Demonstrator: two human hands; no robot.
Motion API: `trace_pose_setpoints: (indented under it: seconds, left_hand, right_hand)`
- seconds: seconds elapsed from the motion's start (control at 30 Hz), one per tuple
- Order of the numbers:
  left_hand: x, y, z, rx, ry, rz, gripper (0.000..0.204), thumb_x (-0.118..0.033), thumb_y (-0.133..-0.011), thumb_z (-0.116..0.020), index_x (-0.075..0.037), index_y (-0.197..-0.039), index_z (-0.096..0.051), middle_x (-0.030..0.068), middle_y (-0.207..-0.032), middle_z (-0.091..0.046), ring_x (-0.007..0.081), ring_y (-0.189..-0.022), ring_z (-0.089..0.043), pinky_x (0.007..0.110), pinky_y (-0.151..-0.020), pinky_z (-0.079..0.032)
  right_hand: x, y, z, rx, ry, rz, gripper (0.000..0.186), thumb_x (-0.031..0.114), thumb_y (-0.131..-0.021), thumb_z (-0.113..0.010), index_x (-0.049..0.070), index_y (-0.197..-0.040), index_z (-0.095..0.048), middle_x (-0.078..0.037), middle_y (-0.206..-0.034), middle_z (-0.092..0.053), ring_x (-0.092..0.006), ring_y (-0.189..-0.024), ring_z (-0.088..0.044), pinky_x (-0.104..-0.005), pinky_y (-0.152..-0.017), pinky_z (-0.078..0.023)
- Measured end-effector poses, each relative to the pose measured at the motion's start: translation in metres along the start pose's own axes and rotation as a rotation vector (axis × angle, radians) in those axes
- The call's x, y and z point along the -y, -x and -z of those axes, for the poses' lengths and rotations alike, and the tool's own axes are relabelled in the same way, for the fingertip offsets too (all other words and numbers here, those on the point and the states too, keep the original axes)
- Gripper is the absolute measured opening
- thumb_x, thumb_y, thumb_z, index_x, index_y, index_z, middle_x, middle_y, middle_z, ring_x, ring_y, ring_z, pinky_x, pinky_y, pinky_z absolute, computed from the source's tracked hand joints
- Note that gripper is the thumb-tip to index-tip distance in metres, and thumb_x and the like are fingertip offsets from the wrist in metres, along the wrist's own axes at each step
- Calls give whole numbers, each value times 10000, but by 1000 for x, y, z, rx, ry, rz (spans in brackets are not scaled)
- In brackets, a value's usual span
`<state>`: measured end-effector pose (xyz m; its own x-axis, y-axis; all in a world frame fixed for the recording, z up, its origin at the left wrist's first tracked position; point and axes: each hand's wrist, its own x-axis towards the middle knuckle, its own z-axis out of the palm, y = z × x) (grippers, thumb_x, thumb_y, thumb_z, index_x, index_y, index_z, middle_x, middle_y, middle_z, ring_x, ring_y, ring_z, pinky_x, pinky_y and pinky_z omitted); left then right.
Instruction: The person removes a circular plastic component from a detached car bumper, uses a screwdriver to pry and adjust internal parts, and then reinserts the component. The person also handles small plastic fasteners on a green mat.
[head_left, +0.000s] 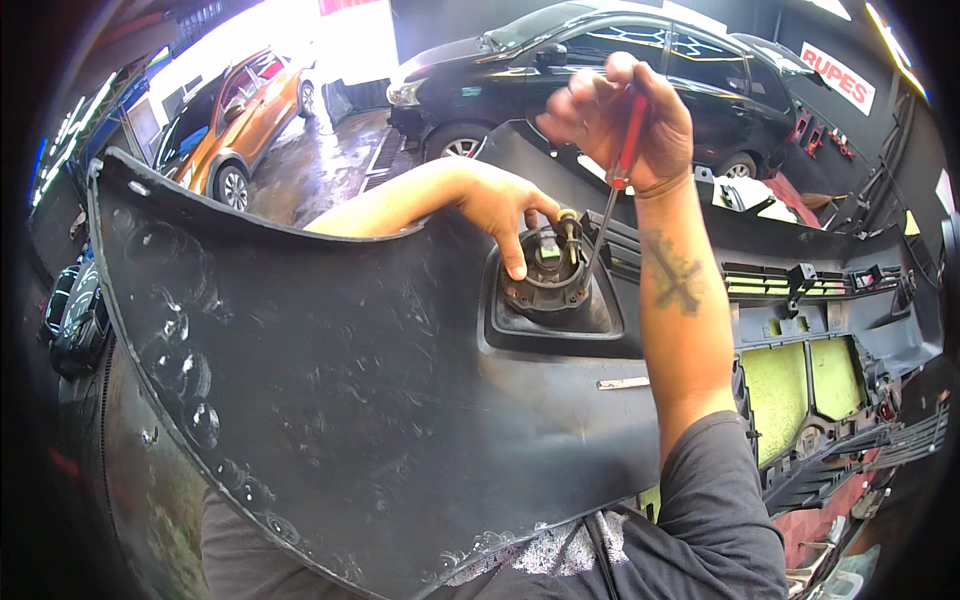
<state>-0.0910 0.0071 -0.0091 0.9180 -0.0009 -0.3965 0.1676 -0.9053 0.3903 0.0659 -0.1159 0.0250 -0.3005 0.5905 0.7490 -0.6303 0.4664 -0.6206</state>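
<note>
A large black car bumper (370, 340) lies in front of me with its inner side up. In a recess of it sits a round black fog lamp (548, 294) with a green and a yellowish part at its back. My left hand (500, 212) reaches over the bumper's far edge and is closed on the lamp, thumb and fingers on its rim and back. Higher up, my right hand (655, 125) holds a screwdriver (630, 140) by its red handle, fingers curled and partly blurred. The shaft slants down to the lamp's right edge, where the tip is hard to make out.
A black car (590, 85) stands behind the bumper, an orange car (235, 115) at the far left. Grille slats (760, 285) run along the bumper's right part. A pale strip (622, 383) is on the bumper below the lamp. Other loose parts (830, 540) lie at the lower right.
</note>
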Motion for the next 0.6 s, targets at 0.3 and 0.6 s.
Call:
trace_pose_setpoints:
  seconds: [0.3, 0.6]
  left_hand:
    - [11, 1, -10, -5, 31, 33, 1011, -341, -644, -983, -175, -1512, -491, 194, -1409, -558, 365, -1189, -652, 454, -991, -534]
    - [-3, -1, 0, -7, -4, 8, 1013, -317, -656, -979, -184, -1529, -482, 213, -1393, -582, 353, -1163, -675, 436, -1017, -521]
  right_hand:
    - [-25, 8, -62, -794, 1253, 407, 345, 315, -1090, -541, 10, -1087, -702, 28, -621, -502, -65, -489, -468, -244, -452, -378]
    - [10, 0, -9, 262, -9, -23, 410, 288, -1112, -411, 4, -1258, -668, -254, -1096, -694, -264, -778, -677, -381, -701, -571]
